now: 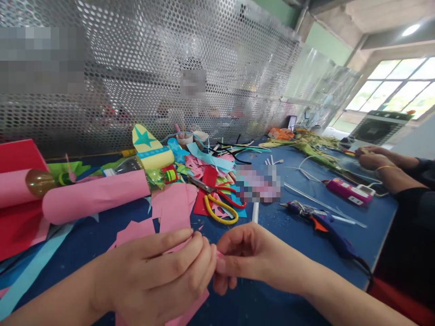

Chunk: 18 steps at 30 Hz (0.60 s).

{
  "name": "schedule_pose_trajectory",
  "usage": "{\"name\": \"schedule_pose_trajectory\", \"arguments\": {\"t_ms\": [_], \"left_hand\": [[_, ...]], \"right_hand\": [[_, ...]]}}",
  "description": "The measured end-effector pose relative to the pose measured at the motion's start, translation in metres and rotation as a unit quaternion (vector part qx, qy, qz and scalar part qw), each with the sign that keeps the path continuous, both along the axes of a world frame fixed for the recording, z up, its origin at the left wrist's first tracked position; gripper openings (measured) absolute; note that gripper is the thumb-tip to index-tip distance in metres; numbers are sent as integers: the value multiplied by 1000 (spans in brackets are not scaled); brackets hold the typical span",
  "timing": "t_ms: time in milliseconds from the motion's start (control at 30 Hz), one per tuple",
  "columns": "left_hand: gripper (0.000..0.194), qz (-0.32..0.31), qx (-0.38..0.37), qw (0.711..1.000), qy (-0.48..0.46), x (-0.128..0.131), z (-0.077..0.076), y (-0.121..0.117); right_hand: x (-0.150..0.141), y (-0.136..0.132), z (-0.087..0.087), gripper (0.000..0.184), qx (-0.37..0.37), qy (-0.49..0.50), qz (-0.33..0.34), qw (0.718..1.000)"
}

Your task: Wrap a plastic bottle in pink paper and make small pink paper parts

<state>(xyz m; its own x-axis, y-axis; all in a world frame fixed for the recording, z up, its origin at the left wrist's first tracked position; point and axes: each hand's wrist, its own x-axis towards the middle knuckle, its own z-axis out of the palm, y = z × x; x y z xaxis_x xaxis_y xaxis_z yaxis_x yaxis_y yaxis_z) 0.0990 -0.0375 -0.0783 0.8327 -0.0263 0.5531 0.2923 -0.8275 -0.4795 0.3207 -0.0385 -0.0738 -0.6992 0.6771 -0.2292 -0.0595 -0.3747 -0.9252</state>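
Close to the table's front, my left hand (166,271) and my right hand (258,258) meet fingertip to fingertip. Between them shows a small bit of pink paper (220,255), pinched by both hands; most of it is hidden behind the fingers. Under my left hand lies more pink paper (190,312). Just beyond the hands are cut pink sheets (175,206) and scissors (221,209) with yellow and red handles. A pink paper-wrapped bottle (97,197) rests on its side to the left.
A blue glue gun (326,231) lies at right on the blue table (295,280), near a purple power strip (350,192). Colored scraps (212,165) are heaped along the perforated metal screen (210,54). A red sheet (20,158) is at far left. Another person's hands (377,158) work at far right.
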Motion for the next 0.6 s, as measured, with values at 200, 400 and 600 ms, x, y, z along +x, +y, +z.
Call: {"name": "schedule_pose_trajectory", "arguments": {"t_ms": [200, 400, 600], "left_hand": [[21, 101, -228, 948, -196, 16, 9, 4], [20, 82, -695, 614, -364, 30, 7, 15], [11, -27, -780, 482, -397, 38, 6, 9]], "right_hand": [[0, 4, 0, 29, 20, 0, -78, 997], [1, 3, 0, 25, 58, 10, -131, 990], [-3, 1, -4, 25, 73, -7, -151, 986]]}}
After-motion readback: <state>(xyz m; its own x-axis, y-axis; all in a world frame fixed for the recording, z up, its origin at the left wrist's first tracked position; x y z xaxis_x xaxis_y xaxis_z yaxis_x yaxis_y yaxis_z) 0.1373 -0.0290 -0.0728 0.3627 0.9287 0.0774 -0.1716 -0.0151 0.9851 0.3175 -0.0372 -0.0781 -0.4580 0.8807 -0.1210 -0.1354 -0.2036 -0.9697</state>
